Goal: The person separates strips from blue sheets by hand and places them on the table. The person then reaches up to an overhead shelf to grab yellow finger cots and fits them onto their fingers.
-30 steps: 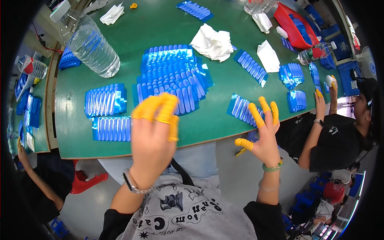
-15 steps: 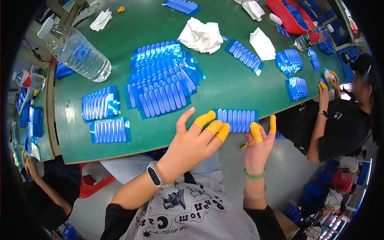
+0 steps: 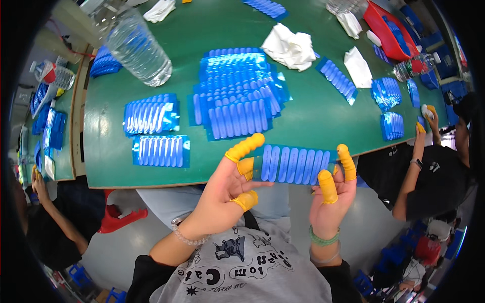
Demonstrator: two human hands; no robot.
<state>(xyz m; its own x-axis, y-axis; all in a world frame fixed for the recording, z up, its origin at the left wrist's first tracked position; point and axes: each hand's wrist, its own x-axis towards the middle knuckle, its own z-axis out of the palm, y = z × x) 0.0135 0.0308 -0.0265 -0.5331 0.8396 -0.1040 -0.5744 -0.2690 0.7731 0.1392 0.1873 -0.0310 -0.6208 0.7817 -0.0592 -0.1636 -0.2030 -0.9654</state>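
A clear blue film sheet with a row of long, rounded blue strips (image 3: pixel 295 165) hangs level in front of the table edge. Its right end is pinched in my right hand (image 3: pixel 333 194), the thumb in front. At its left end, the index and middle fingers of my left hand (image 3: pixel 225 194) close on the film's edge, while the thumb stands apart below. Yellow finger cots cover several fingertips of both hands. Just beyond lies a large overlapping pile of similar sheets (image 3: pixel 237 118) on the green table (image 3: pixel 202 174).
Smaller sheet stacks (image 3: pixel 151 113) lie left of the pile. A large water bottle (image 3: pixel 139 50) stands behind them. Crumpled white tissue (image 3: pixel 290 46), a single sheet (image 3: pixel 337 80) and a red basket (image 3: pixel 386 30) are farther right. A co-worker (image 3: pixel 429 177) sits at the right, another at the left.
My left hand has turned from palm down to thumb toward me, its index finger pointing up. The strip sheet has come slightly nearer me, and the whole view has shifted.
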